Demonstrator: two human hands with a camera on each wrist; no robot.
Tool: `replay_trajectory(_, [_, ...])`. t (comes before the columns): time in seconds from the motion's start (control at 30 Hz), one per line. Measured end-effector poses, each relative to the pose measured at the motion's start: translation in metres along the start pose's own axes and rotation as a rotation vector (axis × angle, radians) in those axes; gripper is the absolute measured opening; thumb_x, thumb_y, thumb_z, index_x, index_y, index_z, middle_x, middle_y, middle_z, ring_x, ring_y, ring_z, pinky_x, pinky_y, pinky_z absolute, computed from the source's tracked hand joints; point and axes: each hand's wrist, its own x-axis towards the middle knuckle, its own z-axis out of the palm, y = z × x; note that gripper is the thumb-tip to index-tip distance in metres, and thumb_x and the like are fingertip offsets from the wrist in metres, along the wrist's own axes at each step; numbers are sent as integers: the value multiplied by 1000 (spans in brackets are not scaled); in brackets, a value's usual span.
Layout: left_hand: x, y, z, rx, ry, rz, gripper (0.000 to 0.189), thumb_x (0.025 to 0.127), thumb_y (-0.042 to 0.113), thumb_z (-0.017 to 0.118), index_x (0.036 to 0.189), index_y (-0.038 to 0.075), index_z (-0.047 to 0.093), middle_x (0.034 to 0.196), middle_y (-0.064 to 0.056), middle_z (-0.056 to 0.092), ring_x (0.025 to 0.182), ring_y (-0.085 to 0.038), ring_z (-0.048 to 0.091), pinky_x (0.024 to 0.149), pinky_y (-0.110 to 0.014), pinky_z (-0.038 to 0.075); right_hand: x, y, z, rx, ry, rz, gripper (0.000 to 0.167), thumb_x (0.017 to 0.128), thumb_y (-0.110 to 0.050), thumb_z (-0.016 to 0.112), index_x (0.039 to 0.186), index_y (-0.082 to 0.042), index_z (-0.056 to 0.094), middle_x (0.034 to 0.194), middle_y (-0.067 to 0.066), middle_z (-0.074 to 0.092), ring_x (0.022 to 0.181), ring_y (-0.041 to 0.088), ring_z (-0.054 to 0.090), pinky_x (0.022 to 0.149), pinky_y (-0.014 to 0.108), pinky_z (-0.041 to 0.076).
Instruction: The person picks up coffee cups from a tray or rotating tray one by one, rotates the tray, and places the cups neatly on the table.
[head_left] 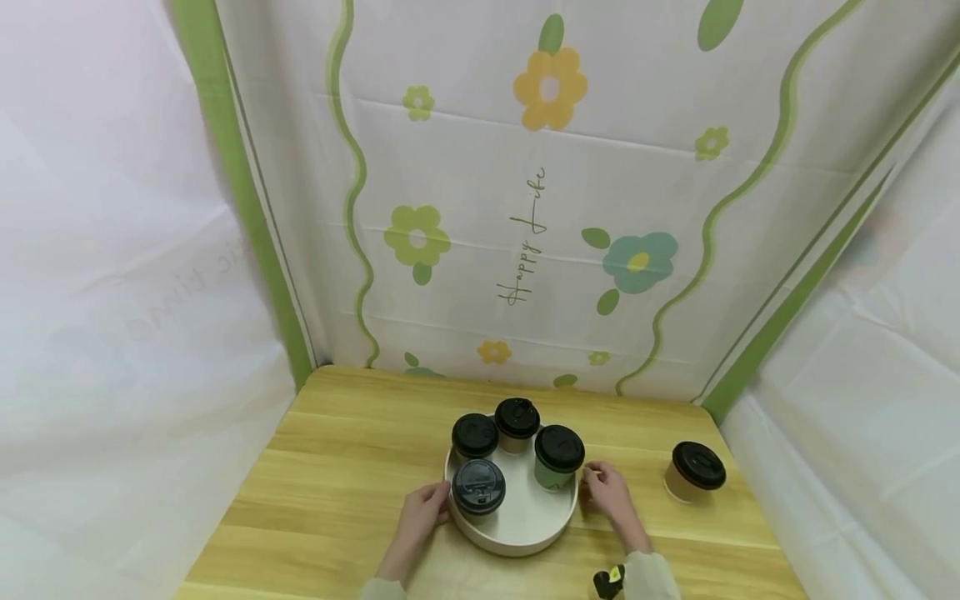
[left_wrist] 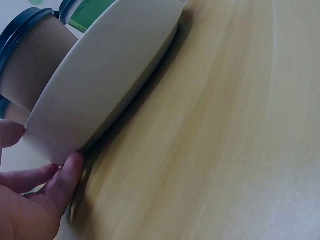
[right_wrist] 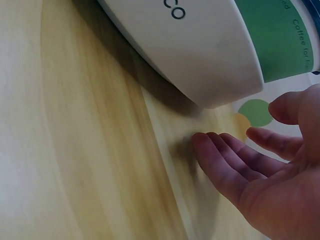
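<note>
A round white tray (head_left: 525, 525) rests on the wooden table and holds several paper cups with black lids. Near its left rim stands a brown cup (left_wrist: 37, 60), with two more cups behind it. On the tray's right side is a green cup (head_left: 553, 475). My left hand (head_left: 422, 515) grips the tray's left side, thumb at the rim and fingertips low against the outer wall. Beside the opposite side, my right hand (right_wrist: 270, 175) is held with loosely bent fingers, apart from the tray wall and holding nothing.
Another black-lidded brown cup (head_left: 684, 482) stands alone on the table's right side. The wooden table (head_left: 337, 467) meets a flower-printed curtain (head_left: 465, 167) at the back, and white cloth hangs on both sides. A small black object with a yellow mark (head_left: 609, 581) is at my right wrist.
</note>
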Motion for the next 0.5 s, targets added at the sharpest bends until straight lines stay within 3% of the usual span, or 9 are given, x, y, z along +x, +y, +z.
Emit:
replay_trajectory(0.2, [-2, 4, -4, -3, 22, -3, 54, 100, 38, 55, 123, -11, 60, 105, -17, 70, 89, -13, 67, 79, -29, 61, -1, -4, 11, 122, -47, 45, 40, 104, -23, 46, 128, 9, 53, 106, 28, 66, 82, 20, 68, 63, 35, 60])
replay_trajectory(0.33, [-6, 11, -3, -6, -1, -14, 54, 100, 37, 54, 124, -12, 58, 107, -19, 70, 91, -14, 67, 80, -29, 61, -4, -7, 11, 197, -49, 88, 39, 104, -21, 45, 128, 9, 52, 103, 25, 67, 77, 20, 67, 61, 35, 59])
replay_trajectory(0.5, [-7, 13, 1, -14, -17, -1, 51, 102, 34, 53, 123, -13, 59, 103, -17, 71, 88, -12, 67, 78, -28, 61, -6, -3, 10, 283, -96, 143, 48, 104, -31, 46, 133, 7, 48, 105, 21, 66, 78, 20, 65, 64, 35, 58])
